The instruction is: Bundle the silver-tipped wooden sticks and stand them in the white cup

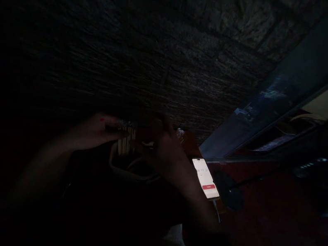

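In very dim light, a bundle of thin pale sticks (124,143) stands upright, with dark specks or tips at its top. My left hand (99,132) pinches the bundle near its upper end, thumb and fingers closed. Below it is an open container (133,175) with a pale rim; the sticks' lower ends reach inside the rim. My right hand (167,153) is just right of the sticks, above the container's right side. Its fingers are bent and apart from the thumb, and I see nothing held in them. Shadow hides the container's inside.
A lit phone (205,179) with a red button on its screen lies to the right on a brown surface (191,143), a cable (217,211) running from it. Behind rises a dark stone-block wall (162,55). A bluish post (248,107) slants at right, beside a reddish floor (263,223).
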Tool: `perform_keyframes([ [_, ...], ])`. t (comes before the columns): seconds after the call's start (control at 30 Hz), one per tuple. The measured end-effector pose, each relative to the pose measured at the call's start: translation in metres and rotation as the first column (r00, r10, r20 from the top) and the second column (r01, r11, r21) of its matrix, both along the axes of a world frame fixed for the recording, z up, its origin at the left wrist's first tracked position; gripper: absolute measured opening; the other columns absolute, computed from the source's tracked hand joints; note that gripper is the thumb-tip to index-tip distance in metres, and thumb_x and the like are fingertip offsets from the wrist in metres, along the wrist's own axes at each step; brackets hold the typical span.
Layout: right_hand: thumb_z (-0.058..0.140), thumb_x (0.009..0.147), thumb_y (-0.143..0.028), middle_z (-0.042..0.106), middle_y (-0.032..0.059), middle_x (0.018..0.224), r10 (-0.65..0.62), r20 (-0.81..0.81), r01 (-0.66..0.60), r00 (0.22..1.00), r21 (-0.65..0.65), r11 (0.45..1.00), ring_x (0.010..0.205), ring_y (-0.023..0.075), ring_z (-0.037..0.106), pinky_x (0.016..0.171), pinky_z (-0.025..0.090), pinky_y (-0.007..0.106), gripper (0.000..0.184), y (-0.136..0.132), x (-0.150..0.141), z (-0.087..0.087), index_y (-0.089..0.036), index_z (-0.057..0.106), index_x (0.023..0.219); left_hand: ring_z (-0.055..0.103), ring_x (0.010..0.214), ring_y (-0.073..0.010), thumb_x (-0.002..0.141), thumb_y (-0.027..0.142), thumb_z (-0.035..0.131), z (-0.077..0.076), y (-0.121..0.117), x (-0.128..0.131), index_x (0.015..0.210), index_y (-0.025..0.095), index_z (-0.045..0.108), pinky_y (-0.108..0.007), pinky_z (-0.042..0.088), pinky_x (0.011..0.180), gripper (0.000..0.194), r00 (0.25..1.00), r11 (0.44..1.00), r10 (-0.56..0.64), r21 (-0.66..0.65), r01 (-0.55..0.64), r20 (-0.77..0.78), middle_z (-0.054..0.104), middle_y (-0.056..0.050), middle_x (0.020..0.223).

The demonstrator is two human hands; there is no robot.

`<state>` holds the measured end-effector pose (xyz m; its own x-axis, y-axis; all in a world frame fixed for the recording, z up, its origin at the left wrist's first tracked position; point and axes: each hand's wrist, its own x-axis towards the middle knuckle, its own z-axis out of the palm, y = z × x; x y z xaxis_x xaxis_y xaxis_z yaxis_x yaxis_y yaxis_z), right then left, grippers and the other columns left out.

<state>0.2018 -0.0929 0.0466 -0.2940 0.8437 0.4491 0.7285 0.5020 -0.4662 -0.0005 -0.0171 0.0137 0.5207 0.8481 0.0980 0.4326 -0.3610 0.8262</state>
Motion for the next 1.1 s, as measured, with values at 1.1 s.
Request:
perform_keyframes([
  [1.1,0.053,0.089,-0.025,0.072,0.0033,0.095,0.195,0.039,-0.177,0.980,-0.279,0.944,0.080,0.0153,0.066,0.064,0.044,0.023,0.025,0.047,0.016,-0.005,-0.020,0.061,0.112,0.065,0.086,-0.0161,0.084,0.030,0.061,-0.003,-0.002,0.000,0.096,0.014,0.069,-0.024,0.048,0.073,0.021,0.999,1.000,-0.031,0.006,0.031,0.041,0.073,-0.003,0.094],
])
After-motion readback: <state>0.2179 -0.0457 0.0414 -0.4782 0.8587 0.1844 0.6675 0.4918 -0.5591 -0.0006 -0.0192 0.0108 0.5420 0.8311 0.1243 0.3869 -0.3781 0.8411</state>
